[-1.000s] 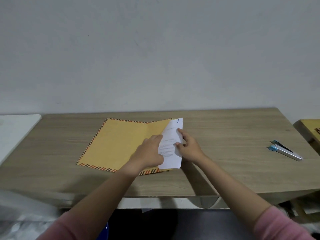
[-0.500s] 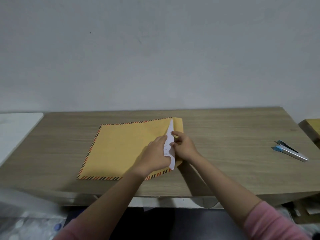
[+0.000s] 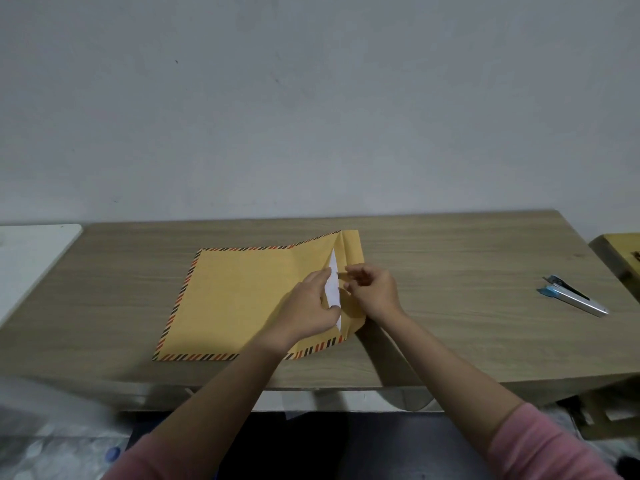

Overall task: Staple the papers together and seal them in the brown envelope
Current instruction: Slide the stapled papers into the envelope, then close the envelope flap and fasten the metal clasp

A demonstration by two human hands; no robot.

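Note:
A brown envelope (image 3: 242, 299) with a striped red and black border lies flat on the wooden table (image 3: 450, 258), its mouth facing right. Only a thin white sliver of the papers (image 3: 333, 282) shows in the mouth; the rest is inside. My left hand (image 3: 311, 306) rests on the envelope's upper side at the mouth, thumb against the papers' edge. My right hand (image 3: 372, 292) sits on the open flap (image 3: 351, 251), fingers curled and pinching its edge. A blue and silver stapler (image 3: 571, 299) lies far to the right.
A white surface (image 3: 31, 258) adjoins the table's left end. A yellowish wooden piece (image 3: 620, 254) stands past the right end. The grey wall runs behind the table. Clutter lies on the floor below the front edge.
The papers have slid leftward into the envelope, from a wide exposed page to a thin sliver. My right hand has moved from the papers onto the flap.

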